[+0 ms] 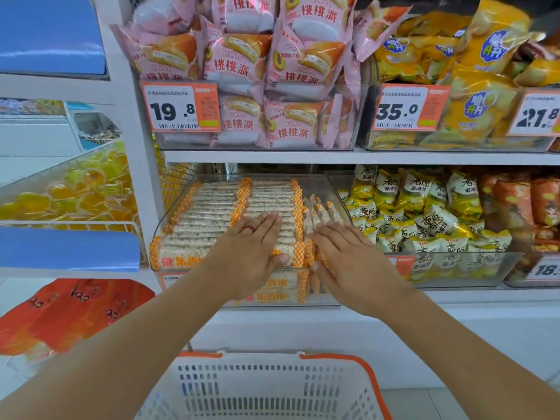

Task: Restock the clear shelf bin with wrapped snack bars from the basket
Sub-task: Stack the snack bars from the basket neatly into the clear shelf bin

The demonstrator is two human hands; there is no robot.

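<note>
The clear shelf bin [172,212] on the lower shelf holds two long rows of wrapped snack bars [209,207], white with orange-checked ends, plus a few bars standing on edge at its right side [319,209]. My left hand [251,253], with a red ring, lies flat on the front of the right row, thumb against a bar's end. My right hand [342,256] rests palm down on the on-edge bars at the bin's front right corner. Below, the white basket [272,386] with an orange rim shows no bars in its visible part.
A neighbouring clear bin [454,265] of yellow-and-white snack bags stands right of the bar bin. Above are bins of pink cake packs [272,74] and yellow chip bags [472,95] with price tags. A wire rack of yellow jelly cups [75,189] is at left.
</note>
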